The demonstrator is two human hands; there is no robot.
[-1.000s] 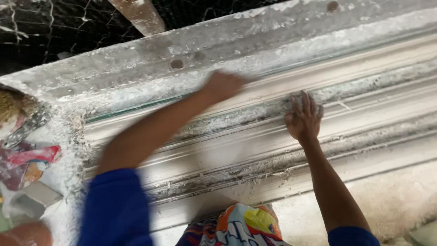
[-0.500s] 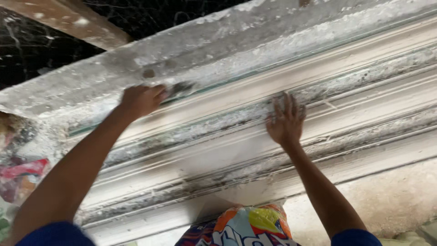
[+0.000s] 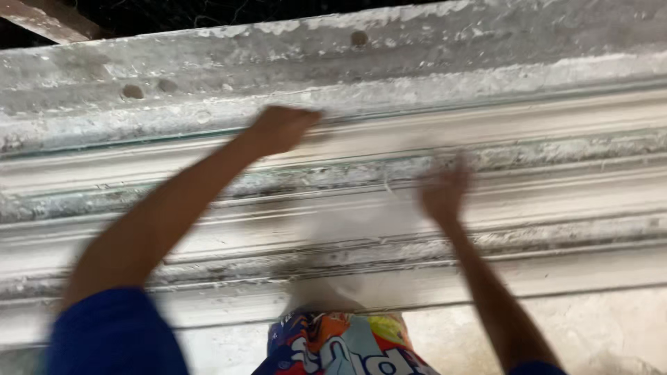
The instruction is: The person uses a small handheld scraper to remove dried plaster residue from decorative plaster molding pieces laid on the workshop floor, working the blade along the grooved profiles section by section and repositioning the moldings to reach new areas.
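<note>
Left hand (image 3: 281, 128) shifted right | right hand (image 3: 443, 193) on moulding (image 3: 556, 180) | colourful bag (image 3: 344, 344) below

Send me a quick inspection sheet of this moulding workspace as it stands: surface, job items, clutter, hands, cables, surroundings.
Surface: long white ribbed plaster moulding, crusted with grey residue along its grooves.
Job's things: grey plaster-caked upper ledge with round bolt heads; no tool discernible.
Clutter: colourful printed bag at the bottom edge.
Grippers: left hand fisted against the top rib, grasp unclear; right hand blurred, fingers spread on the middle rib. Blue sleeve on the left arm.
Cables: nothing seen.
Surroundings: dark space above, wooden beam at top left.
</note>
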